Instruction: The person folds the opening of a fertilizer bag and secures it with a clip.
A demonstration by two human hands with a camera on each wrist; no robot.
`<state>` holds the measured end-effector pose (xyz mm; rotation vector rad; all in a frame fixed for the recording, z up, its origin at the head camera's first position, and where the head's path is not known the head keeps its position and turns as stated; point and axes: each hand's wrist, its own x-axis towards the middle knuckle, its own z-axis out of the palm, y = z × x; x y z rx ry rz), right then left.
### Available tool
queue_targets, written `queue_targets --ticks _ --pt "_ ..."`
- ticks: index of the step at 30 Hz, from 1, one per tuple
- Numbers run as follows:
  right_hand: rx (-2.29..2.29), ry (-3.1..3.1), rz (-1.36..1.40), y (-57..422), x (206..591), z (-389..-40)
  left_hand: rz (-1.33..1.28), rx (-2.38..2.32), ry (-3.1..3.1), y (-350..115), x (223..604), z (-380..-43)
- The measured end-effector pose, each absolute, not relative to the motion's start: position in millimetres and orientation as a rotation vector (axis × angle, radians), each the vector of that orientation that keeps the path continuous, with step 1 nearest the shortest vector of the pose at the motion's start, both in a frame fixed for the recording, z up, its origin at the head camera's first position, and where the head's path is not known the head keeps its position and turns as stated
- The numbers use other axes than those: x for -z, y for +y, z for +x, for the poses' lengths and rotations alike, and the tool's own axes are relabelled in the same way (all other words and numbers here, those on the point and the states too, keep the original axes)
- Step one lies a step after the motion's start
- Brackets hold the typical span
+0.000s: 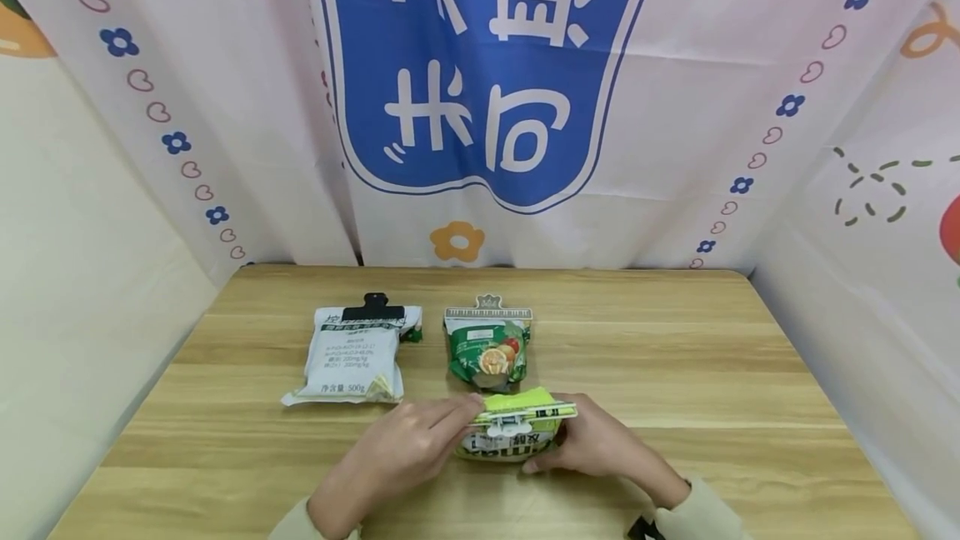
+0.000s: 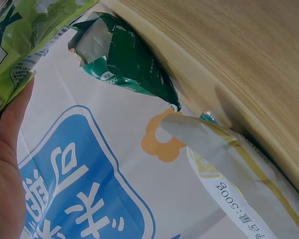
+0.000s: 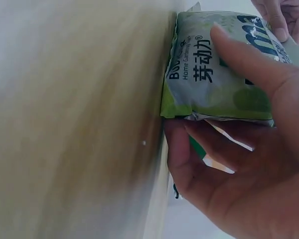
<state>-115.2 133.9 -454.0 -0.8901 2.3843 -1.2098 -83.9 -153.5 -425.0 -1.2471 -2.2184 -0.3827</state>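
Note:
A lime-green and white bag (image 1: 498, 448) stands near the front middle of the table, its folded top pinned by a pale metal clip (image 1: 517, 422). My left hand (image 1: 408, 440) pinches the bag's top left corner beside the clip. Around the right side curls my right hand (image 1: 596, 440), gripping the bag low down. In the right wrist view the right thumb (image 3: 249, 59) lies along the printed front of the bag (image 3: 224, 74), and the other fingers pass behind it. In the left wrist view the bag (image 2: 20, 45) shows only in part.
Just behind the held bag sits a green fruit-printed bag (image 1: 487, 352) with a ruler-marked clip (image 1: 487, 311). Left of it lies a white bag (image 1: 348, 357) under a black binder clip (image 1: 375, 308). A printed curtain (image 1: 285, 107) hangs behind the wooden table (image 1: 637, 340). A small black object (image 1: 643, 528) shows near my right sleeve.

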Motion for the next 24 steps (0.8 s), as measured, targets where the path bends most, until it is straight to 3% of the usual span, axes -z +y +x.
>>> queue_targets --ticks 24 --pt "1.271 2.453 -0.744 167.6 435.0 -118.3 -1.325 0.328 -2.104 -122.1 407.8 -105.0"
